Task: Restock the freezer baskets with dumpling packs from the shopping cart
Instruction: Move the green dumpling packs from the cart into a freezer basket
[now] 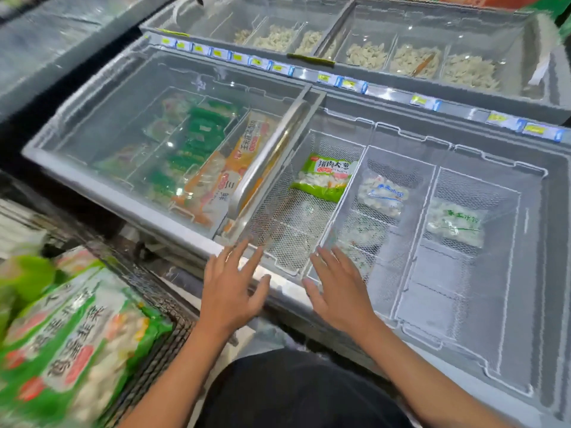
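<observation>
I see both hands held out over the near rim of the freezer (pixel 173 223), palms down, fingers spread and straight, holding nothing. My left hand (pixel 230 293) hovers over the metal edge beside the sliding glass lid (pixel 154 134), which covers the left half of the chest. My right hand (pixel 338 288) sits at the front lip of the open section, its fingertips over the wire divider between the first two baskets.

The leftmost open basket (pixel 287 242) holds one green dumpling pack (pixel 326 177) at its far end; the mesh in front of it is bare. The middle basket (pixel 398 159) carries a clear pack with blue print (pixel 383 194), and the right basket (pixel 494 186) a clear pack with green print (pixel 454 223), both toward the back.

Under the closed lid I make out green packs (pixel 197 137) and an orange-and-white pack (pixel 228 174), blurred by the glass. The lid's metal handle (pixel 272 156) runs along the edge of the first open basket.

At lower left, the shopping cart (pixel 160 307) holds large green-and-white dumpling packs (pixel 71 344), well apart from the hands. Behind, a second freezer (pixel 340 69) shows bins of loose dumplings (pixel 414 58) behind a row of price tags (pixel 324 78).
</observation>
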